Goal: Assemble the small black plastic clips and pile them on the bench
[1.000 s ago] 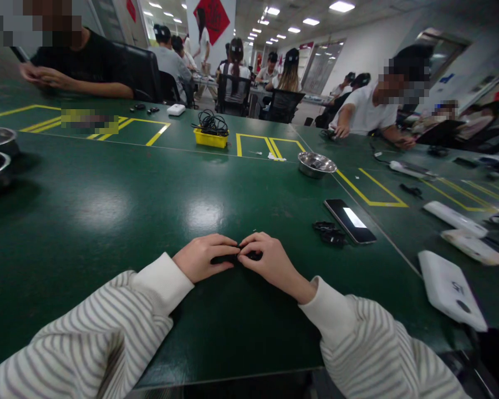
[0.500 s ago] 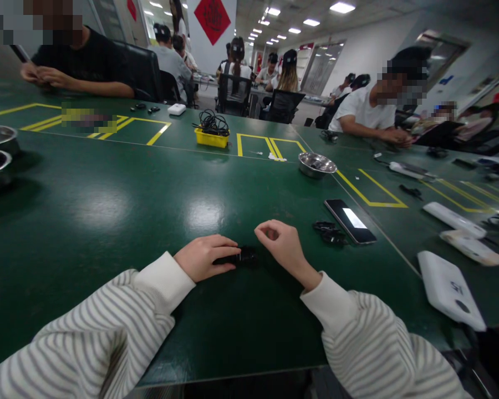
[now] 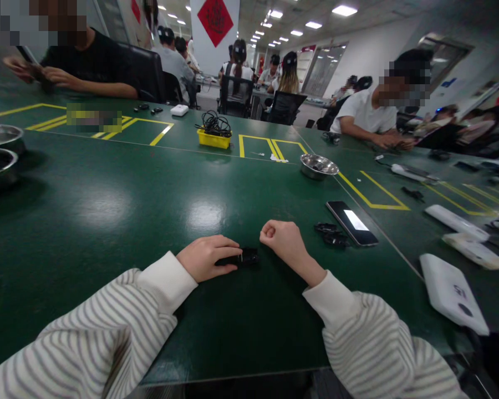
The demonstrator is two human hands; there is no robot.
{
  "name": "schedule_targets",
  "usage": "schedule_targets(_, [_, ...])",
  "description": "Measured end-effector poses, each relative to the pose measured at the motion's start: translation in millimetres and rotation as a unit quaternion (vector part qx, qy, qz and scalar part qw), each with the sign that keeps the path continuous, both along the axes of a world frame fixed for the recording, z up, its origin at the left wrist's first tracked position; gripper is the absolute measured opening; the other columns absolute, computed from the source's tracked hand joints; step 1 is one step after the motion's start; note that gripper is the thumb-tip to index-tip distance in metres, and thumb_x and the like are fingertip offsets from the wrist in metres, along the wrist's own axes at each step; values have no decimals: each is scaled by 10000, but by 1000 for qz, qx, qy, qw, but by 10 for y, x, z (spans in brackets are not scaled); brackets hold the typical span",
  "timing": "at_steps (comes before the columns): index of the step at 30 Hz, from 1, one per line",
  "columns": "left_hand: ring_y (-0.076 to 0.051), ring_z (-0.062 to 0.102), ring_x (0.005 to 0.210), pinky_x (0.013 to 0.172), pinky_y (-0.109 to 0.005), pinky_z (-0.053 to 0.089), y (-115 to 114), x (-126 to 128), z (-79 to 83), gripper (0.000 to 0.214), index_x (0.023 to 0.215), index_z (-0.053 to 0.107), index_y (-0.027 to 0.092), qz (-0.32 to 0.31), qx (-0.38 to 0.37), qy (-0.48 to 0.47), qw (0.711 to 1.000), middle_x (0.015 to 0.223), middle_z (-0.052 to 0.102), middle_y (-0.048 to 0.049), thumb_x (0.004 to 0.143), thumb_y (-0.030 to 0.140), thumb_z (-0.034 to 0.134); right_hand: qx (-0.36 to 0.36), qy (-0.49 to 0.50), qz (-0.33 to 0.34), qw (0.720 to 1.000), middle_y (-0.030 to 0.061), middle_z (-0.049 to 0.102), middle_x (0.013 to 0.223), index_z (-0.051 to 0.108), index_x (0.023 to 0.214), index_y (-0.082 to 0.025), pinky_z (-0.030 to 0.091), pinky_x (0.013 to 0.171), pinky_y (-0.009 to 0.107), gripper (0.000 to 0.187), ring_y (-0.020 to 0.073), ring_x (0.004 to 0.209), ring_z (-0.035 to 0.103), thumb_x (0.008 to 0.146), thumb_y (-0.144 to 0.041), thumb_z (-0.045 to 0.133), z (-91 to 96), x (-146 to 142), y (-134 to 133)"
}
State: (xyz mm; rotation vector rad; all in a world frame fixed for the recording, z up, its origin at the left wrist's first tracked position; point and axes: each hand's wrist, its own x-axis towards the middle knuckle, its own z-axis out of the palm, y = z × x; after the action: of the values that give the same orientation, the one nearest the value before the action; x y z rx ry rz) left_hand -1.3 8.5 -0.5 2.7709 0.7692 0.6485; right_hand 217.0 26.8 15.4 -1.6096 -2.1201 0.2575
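Observation:
My left hand rests on the green table, its fingers closed round one end of a small black part that lies flat in front of me. My right hand hovers just right of that part, apart from it, with the fingers curled into a pinch; whether it holds something tiny I cannot make out. Both arms wear striped sleeves with white cuffs. Further right lie two more small black parts beside a dark phone.
A steel bowl stands behind the phone. A yellow tray of black cables sits mid-table. Two steel bowls are at the left edge. White devices lie at the right. Other people sit round the far sides.
My right hand has let go of the black part, lifted and drawn a little to the right, then curled tighter. My left hand stays on the part.

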Motion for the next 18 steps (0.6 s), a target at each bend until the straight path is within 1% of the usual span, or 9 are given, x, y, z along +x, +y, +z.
schedule_targets(2, [-172, 576, 875, 732, -285, 493, 4, -4, -1, 261, 1008, 580, 171, 3, 1, 6, 1000, 1010, 604, -71, 774, 273, 526, 1, 52, 7, 999, -4, 589, 550, 583, 616, -149, 418, 528, 221, 55, 99, 501, 537, 663, -154, 554, 25, -13, -55])
schedule_targets(4, [-173, 574, 877, 731, -285, 491, 8, -11, -1, 263, 1011, 577, 169, 4, 3, 11, 1000, 1013, 602, -71, 775, 273, 525, -31, 122, 37, 991, -1, 594, 587, 574, 685, -143, 436, 515, 208, 56, 95, 517, 547, 701, -170, 528, 56, -36, -132])
schedule_targets(6, [-174, 573, 878, 731, -287, 490, 11, -19, -1, 268, 1016, 573, 167, 3, 7, 15, 1000, 1014, 601, -72, 776, 275, 524, -62, 165, 63, 982, 8, 604, 633, 569, 746, -142, 454, 517, 210, 90, 96, 542, 559, 743, -194, 496, 86, -63, -215])
schedule_targets(9, [-176, 575, 872, 726, -290, 491, 9, -28, 4, 270, 1017, 572, 166, 3, 13, 19, 1000, 1013, 602, -74, 779, 281, 519, -58, 166, 85, 981, 34, 625, 756, 584, 763, -153, 477, 595, 239, 106, 122, 685, 583, 762, -203, 491, 105, -101, -311])
schedule_targets(11, [-177, 576, 867, 719, -291, 492, 6, -29, 11, 269, 1015, 573, 165, 4, 18, 20, 1000, 1011, 604, -75, 782, 284, 512, -56, 154, 108, 981, 46, 627, 862, 601, 738, -166, 475, 659, 258, 103, 144, 822, 570, 758, -210, 510, 96, -123, -343])
schedule_targets(13, [-180, 577, 862, 712, -293, 494, 5, -27, 16, 268, 1011, 575, 162, 6, 23, 20, 1000, 1004, 607, -77, 783, 286, 509, -70, 144, 132, 978, 42, 623, 925, 615, 719, -178, 464, 710, 273, 101, 154, 904, 544, 751, -221, 529, 78, -141, -353])
schedule_targets(15, [-181, 576, 864, 712, -293, 492, 5, -25, 17, 266, 1009, 576, 162, 10, 26, 19, 999, 1002, 608, -77, 784, 285, 508, -80, 132, 142, 978, 33, 624, 941, 627, 714, -189, 444, 759, 294, 96, 156, 934, 528, 744, -228, 545, 62, -157, -353])
schedule_targets(18, [-179, 574, 872, 719, -289, 489, 8, -23, 11, 268, 1010, 576, 166, 11, 25, 19, 999, 1007, 605, -75, 782, 290, 509, -81, 126, 137, 979, 33, 626, 937, 639, 718, -196, 421, 799, 318, 97, 161, 944, 519, 740, -230, 551, 51, -175, -353])
